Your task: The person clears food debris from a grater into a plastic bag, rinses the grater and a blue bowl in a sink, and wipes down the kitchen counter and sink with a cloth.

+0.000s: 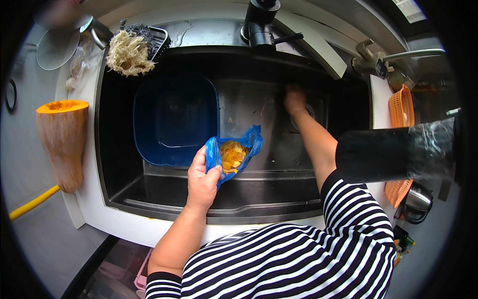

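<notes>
My left hand [203, 179] grips the near left edge of a blue plastic bag [252, 144] above the sink. The bag gapes at the top and shows orange pumpkin pulp and scraps [232, 155] inside. Farther off to the right, my right hand [295, 100] reaches down into the dark sink basin [257, 97], beside the drain [309, 112]. It is blurred and shaded, so its fingers and anything in them are hard to make out. A blue plastic tub [175, 116] stands in the left of the sink, partly behind the bag.
A cut pumpkin [63, 145] stands left of the sink. A fibrous scrubber [129, 54] and a dark rack [161, 41] are at the back left corner. The black faucet [260, 26] rises behind the basin. Orange baskets [401, 108] and a kettle [418, 202] are at right.
</notes>
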A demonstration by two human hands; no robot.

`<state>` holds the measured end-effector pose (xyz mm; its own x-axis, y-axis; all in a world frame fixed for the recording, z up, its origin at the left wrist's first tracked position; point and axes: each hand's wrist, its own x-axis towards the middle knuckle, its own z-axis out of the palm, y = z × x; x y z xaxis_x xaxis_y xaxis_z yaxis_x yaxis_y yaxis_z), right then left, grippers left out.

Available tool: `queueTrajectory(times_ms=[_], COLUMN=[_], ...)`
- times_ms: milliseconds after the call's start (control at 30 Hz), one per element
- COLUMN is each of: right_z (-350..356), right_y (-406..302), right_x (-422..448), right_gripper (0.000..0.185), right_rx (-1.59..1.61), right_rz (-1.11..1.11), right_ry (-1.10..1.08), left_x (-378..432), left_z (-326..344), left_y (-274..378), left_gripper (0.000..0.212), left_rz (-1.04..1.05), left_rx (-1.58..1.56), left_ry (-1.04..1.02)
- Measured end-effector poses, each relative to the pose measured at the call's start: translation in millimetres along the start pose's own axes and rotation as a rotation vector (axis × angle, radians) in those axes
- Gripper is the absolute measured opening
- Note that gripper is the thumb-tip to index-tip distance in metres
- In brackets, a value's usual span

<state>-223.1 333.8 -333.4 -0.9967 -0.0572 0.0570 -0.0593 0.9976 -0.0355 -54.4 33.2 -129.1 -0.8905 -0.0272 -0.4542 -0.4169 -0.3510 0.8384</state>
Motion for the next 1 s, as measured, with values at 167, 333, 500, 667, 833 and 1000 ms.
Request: queueTrajectory(times_ms=[167,333,500,667,833,1000], right_z=[-3,-28,-21,3,6,13], right_y=[1,21,31,12,8,22], right_x=[1,-4,-12,-4,-1,-3], right_gripper=[0.019,0.018,0.018,0.021,0.020,0.024], right_rx=[0.114,1.133,0.695,0.182,-0.017,0.109], right_rz=[0.060,0.732,0.436,0.164,0.165,0.118], right_ry=[-0.010,0.029,0.015,0.082,0.047,0.083], left_x=[0,-1,0,-2,-1,-1], left_z=[-2,-1,-5,-9,-7,-5], left_y=[1,2,0,1,-1,2], left_gripper=[0.045,0.045,0.044,0.043,0.047,0.046], left_rz=[-0.015,0.017,-0.013,-0.044,-0.024,-0.018], left_rx=[0.019,0.006,0.018,0.057,0.008,0.005], left_ry=[-0.025,-0.024,-0.061,-0.081,-0.065,-0.069])
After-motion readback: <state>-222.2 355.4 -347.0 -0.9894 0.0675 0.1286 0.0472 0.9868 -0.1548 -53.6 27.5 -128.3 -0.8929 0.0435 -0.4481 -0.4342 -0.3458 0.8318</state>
